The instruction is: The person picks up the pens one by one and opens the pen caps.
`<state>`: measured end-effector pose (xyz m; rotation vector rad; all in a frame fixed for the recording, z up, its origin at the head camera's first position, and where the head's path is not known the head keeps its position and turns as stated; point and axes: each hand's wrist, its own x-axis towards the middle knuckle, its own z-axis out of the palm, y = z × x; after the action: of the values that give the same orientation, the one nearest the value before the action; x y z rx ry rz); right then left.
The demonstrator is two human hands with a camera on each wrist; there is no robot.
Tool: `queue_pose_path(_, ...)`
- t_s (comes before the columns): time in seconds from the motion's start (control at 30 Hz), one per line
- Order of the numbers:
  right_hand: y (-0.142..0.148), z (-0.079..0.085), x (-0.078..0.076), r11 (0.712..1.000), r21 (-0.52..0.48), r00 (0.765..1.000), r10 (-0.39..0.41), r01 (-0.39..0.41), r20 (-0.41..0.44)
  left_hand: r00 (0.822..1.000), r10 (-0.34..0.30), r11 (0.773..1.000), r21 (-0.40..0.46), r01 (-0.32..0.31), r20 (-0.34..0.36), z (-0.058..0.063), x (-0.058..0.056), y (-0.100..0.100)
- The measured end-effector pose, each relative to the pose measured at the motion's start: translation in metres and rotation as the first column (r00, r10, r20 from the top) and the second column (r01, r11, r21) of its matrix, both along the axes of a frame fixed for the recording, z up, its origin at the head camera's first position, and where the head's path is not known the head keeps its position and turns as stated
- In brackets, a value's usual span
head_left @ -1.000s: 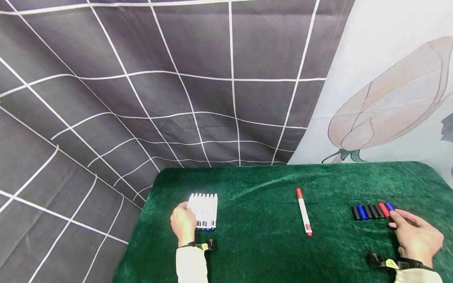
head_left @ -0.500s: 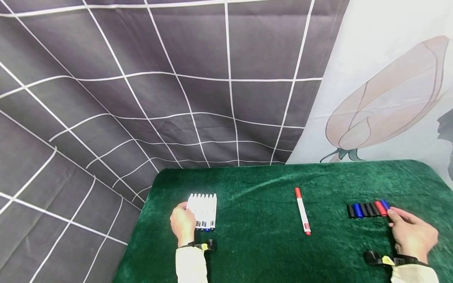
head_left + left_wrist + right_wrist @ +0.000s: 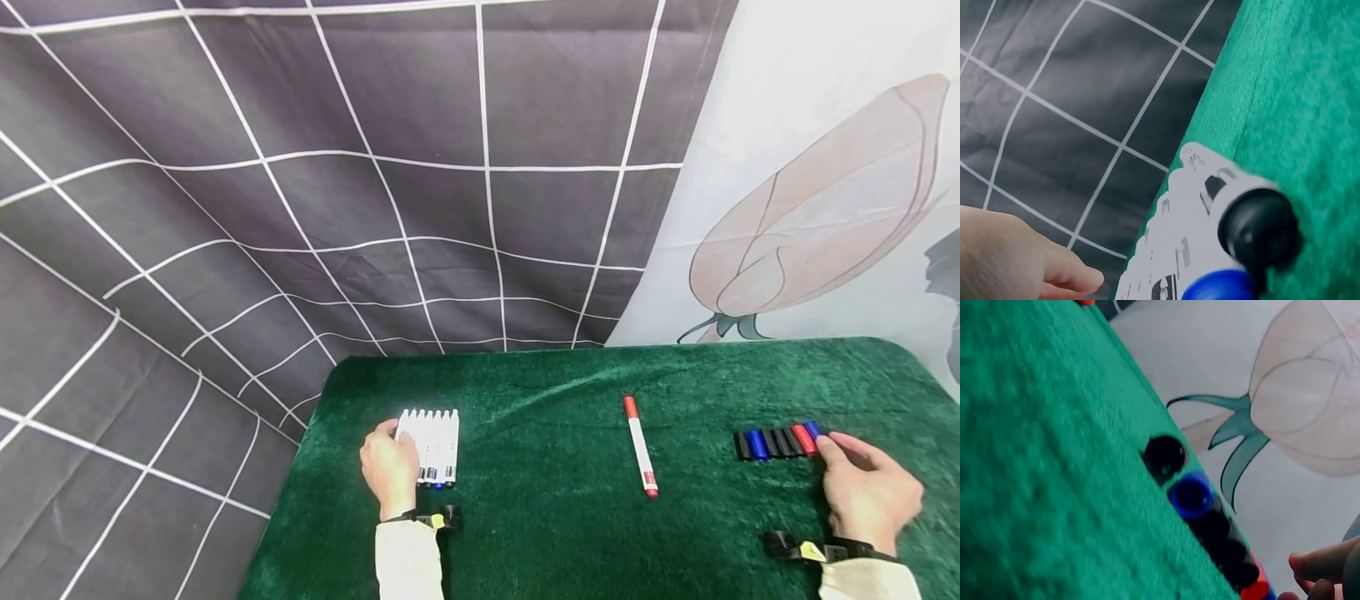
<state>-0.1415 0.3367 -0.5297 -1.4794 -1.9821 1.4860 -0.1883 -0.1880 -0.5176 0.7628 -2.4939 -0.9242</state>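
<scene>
Several uncapped white whiteboard markers [image 3: 437, 447] lie side by side at the left of the green cloth, their white tips pointing away and dark and blue ends toward me. My left hand [image 3: 390, 468] is at the left edge of this row, fingers fairly straight; the left wrist view shows its fingertips [image 3: 1088, 280] beside the barrels. At the right, a row of loose black, blue and red marker caps [image 3: 776, 443] lies side by side. My right hand [image 3: 870, 487] has its thumb and fingertips at the blue cap [image 3: 813, 430] on the row's right end; the contact is partly hidden.
A red-capped whiteboard marker [image 3: 641, 450] lies alone between the two rows. The green cloth [image 3: 540, 533] covers the table, whose far edge meets a dark checked curtain [image 3: 450, 275] and a white sheet with a flower print [image 3: 795, 233].
The row of caps has shifted slightly left, my right hand moving left with it. My left hand has shifted slightly further over the left end of the marker row.
</scene>
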Motion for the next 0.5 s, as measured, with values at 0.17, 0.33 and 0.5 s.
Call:
queue_pose_path(0.17,-0.011,0.004,-0.002,0.998,0.067,1.000,0.023,-0.022,0.000,0.988,-0.036,0.996,-0.089,0.023,-0.149,0.008,-0.004,0.018)
queue_pose_path(0.33,-0.020,0.011,-0.004,0.995,0.091,0.998,0.053,-0.049,-0.037,0.936,-0.199,0.967,-0.212,0.139,-0.291,0.016,-0.007,0.053)
queue_pose_path(0.5,-0.028,0.015,-0.003,0.997,0.064,0.989,0.059,-0.051,-0.133,0.870,-0.393,0.897,-0.332,0.292,-0.298,0.013,-0.005,0.096)
